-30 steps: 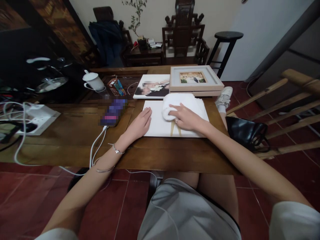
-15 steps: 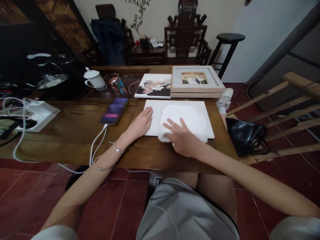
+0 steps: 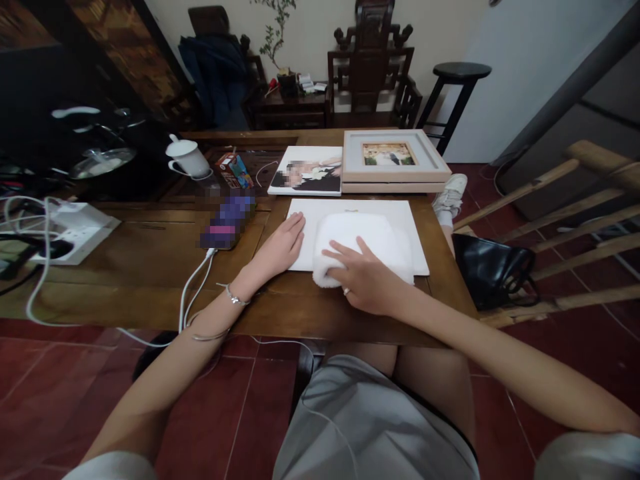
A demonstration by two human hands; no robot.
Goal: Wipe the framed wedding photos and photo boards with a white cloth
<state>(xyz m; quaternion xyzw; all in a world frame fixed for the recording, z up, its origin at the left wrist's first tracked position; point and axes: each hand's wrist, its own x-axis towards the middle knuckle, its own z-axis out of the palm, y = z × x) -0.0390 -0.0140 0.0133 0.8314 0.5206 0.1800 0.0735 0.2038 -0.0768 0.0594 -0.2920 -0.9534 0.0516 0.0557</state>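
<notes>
A white rectangular panel (image 3: 300,227) lies flat on the wooden table in front of me. Over its middle and right part is a folded, fluffy white towel (image 3: 370,230), its near edge bulging past the panel's near side. My right hand (image 3: 367,277) grips the towel at its near left part, fingers spread over the top and the thumb hidden. A small gold-coloured detail shows just beyond the towel's far edge. Flat against the panel's left edge rests my left hand (image 3: 285,243), fingers stretched out and holding nothing.
Beyond the panel lie a photo print (image 3: 313,170) and stacked picture frames (image 3: 395,180). To the left are a phone (image 3: 227,223) on a white cable, a small carton (image 3: 234,171), a lidded white cup (image 3: 189,159) and a power strip (image 3: 83,230). A black bag (image 3: 490,270) sits at right.
My right hand and the towel have slid slightly left and towards me. The gold-coloured detail near the panel's far edge has come into view. My left hand stays in place.
</notes>
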